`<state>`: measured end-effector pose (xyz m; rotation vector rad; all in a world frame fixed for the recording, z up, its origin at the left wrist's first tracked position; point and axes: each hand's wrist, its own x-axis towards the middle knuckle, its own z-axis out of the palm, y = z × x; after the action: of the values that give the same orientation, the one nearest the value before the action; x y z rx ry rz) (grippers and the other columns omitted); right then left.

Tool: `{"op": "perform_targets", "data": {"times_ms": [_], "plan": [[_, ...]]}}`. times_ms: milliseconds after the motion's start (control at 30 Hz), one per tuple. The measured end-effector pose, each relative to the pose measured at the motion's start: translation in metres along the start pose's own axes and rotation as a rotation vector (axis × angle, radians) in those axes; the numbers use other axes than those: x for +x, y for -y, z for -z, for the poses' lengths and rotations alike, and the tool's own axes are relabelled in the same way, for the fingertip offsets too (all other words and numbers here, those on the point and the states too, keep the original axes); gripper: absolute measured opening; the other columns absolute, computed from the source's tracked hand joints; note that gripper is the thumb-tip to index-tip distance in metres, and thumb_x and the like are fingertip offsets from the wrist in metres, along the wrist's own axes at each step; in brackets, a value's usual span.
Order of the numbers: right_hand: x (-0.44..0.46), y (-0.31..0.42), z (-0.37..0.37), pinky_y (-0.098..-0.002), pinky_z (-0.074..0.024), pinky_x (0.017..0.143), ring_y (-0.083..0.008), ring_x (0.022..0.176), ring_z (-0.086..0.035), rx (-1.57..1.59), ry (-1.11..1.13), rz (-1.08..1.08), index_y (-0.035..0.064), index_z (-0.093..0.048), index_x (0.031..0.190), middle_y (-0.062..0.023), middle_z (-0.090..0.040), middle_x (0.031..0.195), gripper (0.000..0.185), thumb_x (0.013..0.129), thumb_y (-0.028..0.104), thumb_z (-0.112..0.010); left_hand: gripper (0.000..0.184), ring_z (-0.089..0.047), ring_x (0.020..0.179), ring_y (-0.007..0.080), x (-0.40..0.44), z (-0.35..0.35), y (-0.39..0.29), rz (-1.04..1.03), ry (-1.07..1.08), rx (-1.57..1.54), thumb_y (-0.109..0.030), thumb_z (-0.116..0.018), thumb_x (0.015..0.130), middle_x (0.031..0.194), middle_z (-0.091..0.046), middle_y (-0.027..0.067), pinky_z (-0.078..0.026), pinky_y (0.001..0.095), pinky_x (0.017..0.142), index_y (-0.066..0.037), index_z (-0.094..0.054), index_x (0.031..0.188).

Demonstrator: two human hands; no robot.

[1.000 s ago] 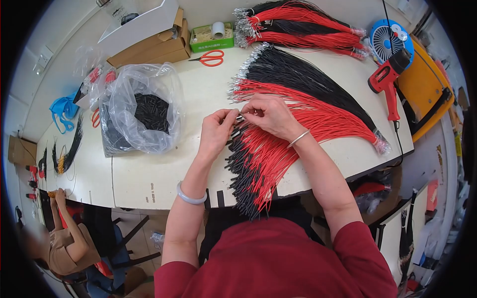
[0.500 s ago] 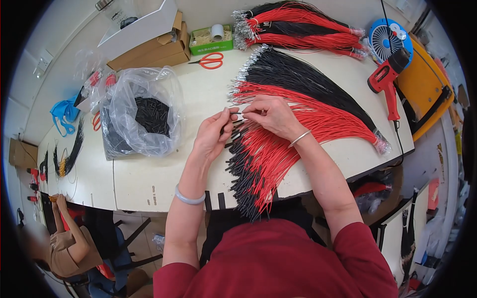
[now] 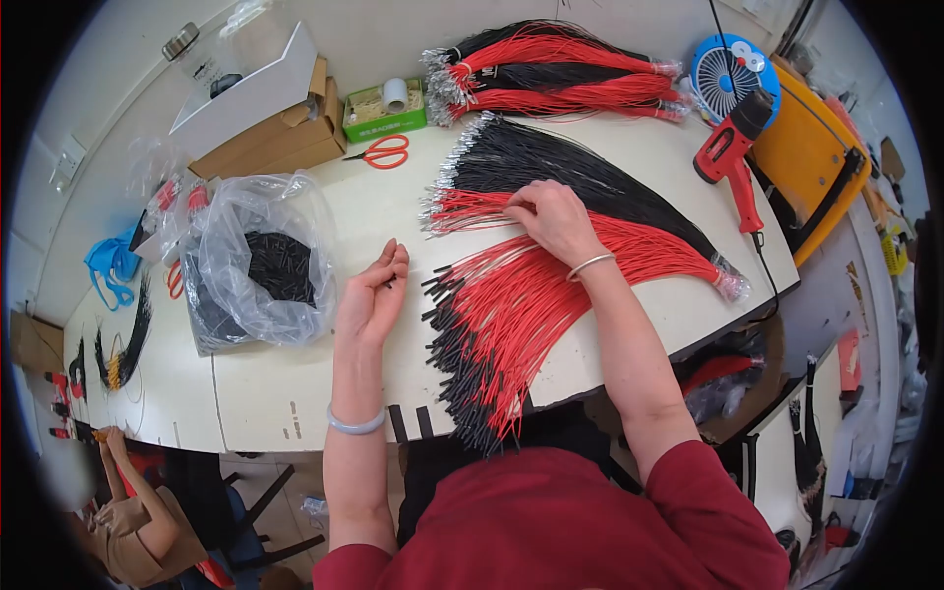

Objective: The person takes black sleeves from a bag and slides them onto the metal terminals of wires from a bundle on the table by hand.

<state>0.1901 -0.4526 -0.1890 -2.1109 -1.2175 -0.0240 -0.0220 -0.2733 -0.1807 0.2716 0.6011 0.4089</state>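
Note:
Red wires (image 3: 629, 251) lie fanned over the bench, many with short black sleeves (image 3: 462, 379) on their near ends. Beside them, black wires (image 3: 580, 167) spread out with bare metal terminals (image 3: 447, 172) at their left ends. My right hand (image 3: 559, 224) is above the red wires, thumb and fingertips pinched at the unsleeved strands; the exact wire in the pinch is hard to see. My left hand (image 3: 369, 300) is palm up left of the wires, fingers curled around small black sleeves, of which a bit shows. A clear plastic bag (image 3: 221, 295) of loose black sleeves (image 3: 275, 265) stands further left.
Orange-handled scissors (image 3: 385, 151), a green box (image 3: 385, 123) and a cardboard box (image 3: 285, 138) sit at the back. More bundled wires (image 3: 560, 74) lie behind. A red heat gun (image 3: 733, 157) and blue fan (image 3: 736, 79) are at right. Another person (image 3: 138, 521) sits at lower left.
My hands have come apart: the left has drawn back left and down, away from the wires, while the right has moved to the unsleeved red strands. The camera view has shifted slightly.

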Motion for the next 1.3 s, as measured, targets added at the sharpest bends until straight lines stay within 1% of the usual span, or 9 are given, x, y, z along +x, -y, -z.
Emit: {"op": "perform_targets", "data": {"times_ms": [200, 367, 533, 667, 700, 833, 1033, 1167, 1300], "plan": [[-0.001, -0.012, -0.013, -0.037, -0.0503, 0.077, -0.0258, 0.079, -0.064, -0.364, -0.218, -0.026, 0.0024, -0.072, 0.093, -0.0095, -0.069, 0.083, 0.02, 0.088, 0.021, -0.069, 0.027, -0.058, 0.091, 0.0182, 0.009, 0.018, 0.0, -0.003, 0.096, -0.007, 0.003, -0.053, 0.098, 0.11, -0.056, 0.0196, -0.052, 0.0204, 0.077, 0.011, -0.049, 0.124], [0.004, -0.003, 0.0, -0.0375, -0.0507, 0.073, -0.0259, 0.075, -0.063, -0.149, -0.039, -0.145, 0.0033, -0.069, 0.096, -0.0103, -0.068, 0.086, 0.021, 0.089, 0.023, -0.069, 0.028, -0.059, 0.093, 0.0171, -0.007, -0.001, 0.006, -0.111, 0.025, 0.139, 0.002, -0.054, 0.098, 0.113, -0.057, 0.0189, -0.053, 0.0209, 0.079, 0.01, -0.049, 0.125], [0.001, 0.025, 0.009, -0.0355, -0.0504, 0.067, -0.025, 0.072, -0.062, 0.094, -0.126, -0.219, 0.0042, -0.071, 0.095, -0.0087, -0.068, 0.088, 0.016, 0.089, 0.02, -0.069, 0.028, -0.059, 0.088, 0.0143, -0.003, 0.009, 0.008, -0.108, 0.079, 0.216, -0.001, -0.054, 0.1, 0.11, -0.06, 0.0155, -0.053, 0.0201, 0.075, 0.008, -0.05, 0.126], [-0.005, 0.053, 0.0, -0.0327, -0.0497, 0.062, -0.0236, 0.069, -0.061, 0.087, -0.216, 0.106, 0.0046, -0.071, 0.098, -0.007, -0.067, 0.089, 0.013, 0.09, 0.015, -0.067, 0.024, -0.058, 0.082, 0.0106, -0.008, 0.002, 0.014, -0.145, 0.152, 0.357, -0.004, -0.056, 0.1, 0.101, -0.062, 0.0105, -0.051, 0.0175, 0.07, 0.006, -0.056, 0.121], [-0.006, 0.056, -0.005, -0.0327, -0.0497, 0.062, -0.0236, 0.069, -0.061, 0.096, -0.211, 0.111, 0.0046, -0.071, 0.098, -0.007, -0.067, 0.089, 0.013, 0.09, 0.015, -0.067, 0.024, -0.058, 0.082, 0.0106, -0.008, 0.001, 0.015, -0.152, 0.143, 0.356, -0.004, -0.056, 0.1, 0.101, -0.062, 0.0105, -0.051, 0.0175, 0.07, 0.006, -0.056, 0.121], [-0.011, 0.064, -0.028, -0.0318, -0.0495, 0.062, -0.0218, 0.067, -0.061, 0.314, -0.108, 0.295, 0.0046, -0.072, 0.099, -0.0056, -0.067, 0.09, 0.013, 0.089, 0.011, -0.067, 0.023, -0.057, 0.075, 0.0076, -0.005, 0.004, 0.017, -0.102, 0.207, 0.391, -0.006, -0.06, 0.099, 0.094, -0.062, 0.0075, -0.049, 0.0161, 0.062, 0.004, -0.057, 0.119], [-0.011, 0.063, -0.027, -0.0325, -0.0484, 0.06, -0.0207, 0.065, -0.059, 0.379, -0.035, 0.262, 0.0041, -0.072, 0.099, -0.0053, -0.067, 0.09, 0.014, 0.087, 0.012, -0.068, 0.02, -0.054, 0.07, 0.0051, -0.003, 0.007, 0.018, -0.086, 0.219, 0.412, -0.009, -0.062, 0.098, 0.093, -0.061, 0.0063, -0.043, 0.0143, 0.053, 0.003, -0.059, 0.114], [-0.013, 0.068, -0.024, -0.0253, -0.0403, 0.057, -0.0138, 0.064, -0.05, 0.368, 0.025, 0.185, 0.0017, -0.073, 0.099, -0.0039, -0.063, 0.086, 0.015, 0.086, 0.007, -0.071, 0.02, -0.05, 0.066, 0.0034, -0.003, 0.006, 0.021, -0.086, 0.211, 0.452, -0.011, -0.063, 0.098, 0.091, -0.061, 0.0058, -0.035, 0.0138, 0.047, 0.003, -0.059, 0.113], [-0.012, 0.067, -0.025, -0.025, -0.0387, 0.056, -0.0131, 0.063, -0.048, 0.434, 0.054, 0.133, 0.0009, -0.073, 0.097, -0.0034, -0.062, 0.084, 0.013, 0.086, 0.007, -0.071, 0.02, -0.048, 0.064, 0.0028, -0.005, 0.002, 0.024, -0.094, 0.187, 0.474, -0.012, -0.063, 0.099, 0.09, -0.061, 0.0055, -0.032, 0.0139, 0.045, 0.003, -0.06, 0.111]]}}
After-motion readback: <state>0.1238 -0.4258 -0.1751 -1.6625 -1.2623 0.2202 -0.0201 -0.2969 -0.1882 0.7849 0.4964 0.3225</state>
